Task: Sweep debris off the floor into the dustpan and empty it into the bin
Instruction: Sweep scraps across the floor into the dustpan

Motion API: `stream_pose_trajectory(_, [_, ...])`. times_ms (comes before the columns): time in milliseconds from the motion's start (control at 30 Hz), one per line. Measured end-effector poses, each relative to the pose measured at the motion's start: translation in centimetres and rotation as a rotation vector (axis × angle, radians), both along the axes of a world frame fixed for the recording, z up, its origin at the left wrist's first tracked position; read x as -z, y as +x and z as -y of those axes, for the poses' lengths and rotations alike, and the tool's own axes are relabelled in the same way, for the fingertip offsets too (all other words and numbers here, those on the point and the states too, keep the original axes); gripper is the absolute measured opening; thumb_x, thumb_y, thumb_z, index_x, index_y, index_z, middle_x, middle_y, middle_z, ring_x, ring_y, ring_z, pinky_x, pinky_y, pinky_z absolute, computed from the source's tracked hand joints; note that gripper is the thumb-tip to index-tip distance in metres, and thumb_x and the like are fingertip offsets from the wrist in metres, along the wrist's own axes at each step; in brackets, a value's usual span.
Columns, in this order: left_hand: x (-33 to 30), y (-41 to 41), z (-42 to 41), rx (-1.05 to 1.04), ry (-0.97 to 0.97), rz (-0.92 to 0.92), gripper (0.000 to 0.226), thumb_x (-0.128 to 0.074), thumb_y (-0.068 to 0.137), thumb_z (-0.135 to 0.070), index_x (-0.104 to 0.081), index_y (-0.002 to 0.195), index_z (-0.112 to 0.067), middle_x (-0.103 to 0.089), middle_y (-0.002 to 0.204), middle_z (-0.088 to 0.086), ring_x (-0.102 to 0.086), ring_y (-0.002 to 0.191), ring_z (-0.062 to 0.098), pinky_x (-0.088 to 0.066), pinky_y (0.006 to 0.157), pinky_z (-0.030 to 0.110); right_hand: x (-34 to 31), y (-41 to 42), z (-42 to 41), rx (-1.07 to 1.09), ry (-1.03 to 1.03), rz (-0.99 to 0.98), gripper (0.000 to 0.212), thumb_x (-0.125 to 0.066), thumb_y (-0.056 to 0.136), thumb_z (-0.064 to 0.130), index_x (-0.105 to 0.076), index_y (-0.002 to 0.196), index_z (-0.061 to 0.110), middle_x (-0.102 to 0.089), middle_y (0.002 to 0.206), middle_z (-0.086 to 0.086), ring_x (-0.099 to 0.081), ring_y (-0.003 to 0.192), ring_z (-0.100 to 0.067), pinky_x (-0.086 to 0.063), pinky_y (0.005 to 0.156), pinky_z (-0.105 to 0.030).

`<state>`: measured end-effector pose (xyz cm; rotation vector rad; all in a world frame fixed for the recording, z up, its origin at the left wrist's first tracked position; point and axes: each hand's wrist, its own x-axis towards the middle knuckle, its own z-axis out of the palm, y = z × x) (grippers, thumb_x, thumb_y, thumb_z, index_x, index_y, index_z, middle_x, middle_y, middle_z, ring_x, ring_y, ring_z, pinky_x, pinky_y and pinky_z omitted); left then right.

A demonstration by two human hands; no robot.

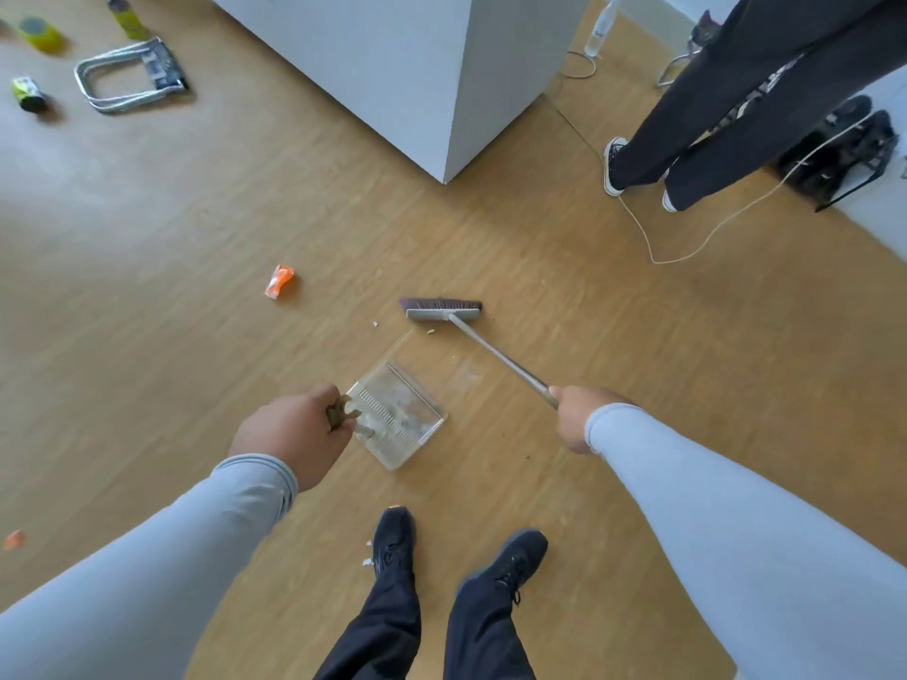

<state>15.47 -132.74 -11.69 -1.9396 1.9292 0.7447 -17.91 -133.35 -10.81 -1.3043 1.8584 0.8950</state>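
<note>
My left hand (294, 434) grips the handle of a clear plastic dustpan (400, 414) that sits low over the wooden floor, with pale debris inside it. My right hand (576, 417) grips the grey stick of a broom (495, 355). The broom's head (441, 309), grey with dark bristles, rests on the floor just beyond the dustpan. Small pale crumbs (432, 331) lie beside the broom head, and another crumb (375, 324) lies to its left. An orange wrapper (279, 281) lies on the floor further left. No bin is in view.
A white block (432, 66) stands ahead. Another person's legs (736, 105) stand at the right near a white cable (697, 238) and a black bag (839, 154). Cans (41, 34) and a metal frame (130, 73) lie far left. My feet (392, 537) are below, with scraps beside them.
</note>
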Motion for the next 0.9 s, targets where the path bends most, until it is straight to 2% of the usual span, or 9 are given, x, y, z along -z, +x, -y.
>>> stream_pose_trajectory(133, [-0.7, -0.4, 0.9, 0.026, 0.026, -0.013, 0.020, -0.048, 0.100, -0.045, -0.052, 0.105, -0.027, -0.057, 0.081, -0.007, -0.059, 0.076, 0.023, -0.045, 0.060, 0.030, -2.9, -2.5, -3.9, -0.170, 0.099, -0.095, 0.083, -0.039, 0.089, 0.006, -0.016, 0.159, 0.045, -0.057, 0.140, -0.001, -0.065, 0.114, -0.028, -0.056, 0.088, -0.036])
stream_pose_trajectory(233, [-0.8, -0.3, 1.4, 0.017, 0.041, -0.029, 0.017, -0.046, 0.099, -0.047, -0.048, 0.098, -0.030, -0.057, 0.079, -0.008, -0.061, 0.077, 0.024, -0.047, 0.061, 0.030, -5.5, -4.9, -6.2, -0.201, 0.148, -0.170, 0.081, -0.037, 0.091, 0.007, -0.018, 0.156, 0.052, -0.055, 0.140, 0.000, -0.065, 0.114, -0.026, -0.055, 0.089, -0.035])
stream_pose_trajectory(400, [-0.9, -0.1, 0.9, 0.015, 0.040, -0.051, 0.018, -0.046, 0.099, -0.047, -0.047, 0.094, -0.029, -0.057, 0.079, -0.008, -0.062, 0.076, 0.023, -0.050, 0.063, 0.030, -8.5, -8.2, -10.1, 0.080, 0.041, -0.070, 0.054, -0.045, 0.102, 0.034, -0.034, 0.153, 0.049, -0.060, 0.138, 0.007, -0.065, 0.111, -0.018, -0.051, 0.089, -0.026])
stream_pose_trajectory(467, [-1.3, 0.2, 0.3, 0.015, 0.047, -0.053, 0.018, -0.046, 0.100, -0.046, -0.046, 0.094, -0.029, -0.058, 0.080, -0.008, -0.061, 0.076, 0.021, -0.047, 0.060, 0.030, -10.1, -8.6, -11.6, 0.207, -0.014, 0.005, 0.052, -0.048, 0.103, 0.034, -0.038, 0.153, 0.043, -0.067, 0.112, 0.012, -0.070, 0.078, -0.007, -0.052, 0.064, -0.015])
stream_pose_trajectory(500, [-1.5, 0.3, 0.1, 0.022, 0.045, -0.049, 0.018, -0.046, 0.100, -0.046, -0.046, 0.094, -0.029, -0.058, 0.081, -0.009, -0.060, 0.075, 0.020, -0.046, 0.059, 0.030, -10.8, -8.6, -12.1, 0.260, -0.028, 0.034, 0.050, -0.048, 0.104, 0.031, -0.039, 0.153, 0.040, -0.063, 0.096, 0.014, -0.064, 0.055, 0.000, -0.044, 0.046, -0.011])
stream_pose_trajectory(567, [-2.0, 0.2, -0.3, 0.050, 0.035, -0.029, 0.018, -0.046, 0.100, -0.046, -0.046, 0.093, -0.029, -0.057, 0.080, -0.010, -0.058, 0.073, 0.019, -0.043, 0.057, 0.030, -11.7, -8.6, -12.6, 0.340, -0.049, 0.079, 0.050, -0.047, 0.106, 0.028, -0.037, 0.154, 0.034, -0.052, 0.080, 0.015, -0.053, 0.034, 0.002, -0.033, 0.032, -0.011])
stream_pose_trajectory(733, [-2.0, -1.6, -0.1, 0.139, 0.032, 0.008, 0.018, -0.047, 0.099, -0.049, -0.048, 0.096, -0.031, -0.060, 0.082, -0.010, -0.061, 0.074, 0.019, -0.044, 0.057, 0.029, -7.8, -7.9, -10.7, 0.504, -0.097, 0.095, 0.051, -0.048, 0.103, 0.026, -0.040, 0.153, 0.031, -0.051, 0.075, 0.008, -0.050, 0.053, -0.013, -0.036, 0.044, -0.021])
stream_pose_trajectory(833, [-1.1, -3.0, 0.2, 0.175, 0.031, 0.017, 0.020, -0.047, 0.099, -0.051, -0.051, 0.101, -0.031, -0.061, 0.081, -0.009, -0.061, 0.074, 0.021, -0.049, 0.060, 0.030, -2.4, -4.7, -9.5, 0.528, -0.053, 0.123, 0.054, -0.044, 0.097, 0.018, -0.040, 0.150, 0.029, -0.057, 0.083, -0.002, -0.056, 0.061, -0.024, -0.045, 0.052, -0.026])
stream_pose_trajectory(900, [-0.7, -3.6, 0.5, 0.186, 0.027, 0.029, 0.021, -0.046, 0.099, -0.051, -0.051, 0.104, -0.031, -0.062, 0.081, -0.008, -0.061, 0.074, 0.022, -0.052, 0.063, 0.031, -0.2, -1.1, -9.7, 0.509, 0.009, 0.143, 0.059, -0.040, 0.094, 0.013, -0.037, 0.152, 0.023, -0.060, 0.096, -0.004, -0.058, 0.075, -0.028, -0.048, 0.063, -0.032])
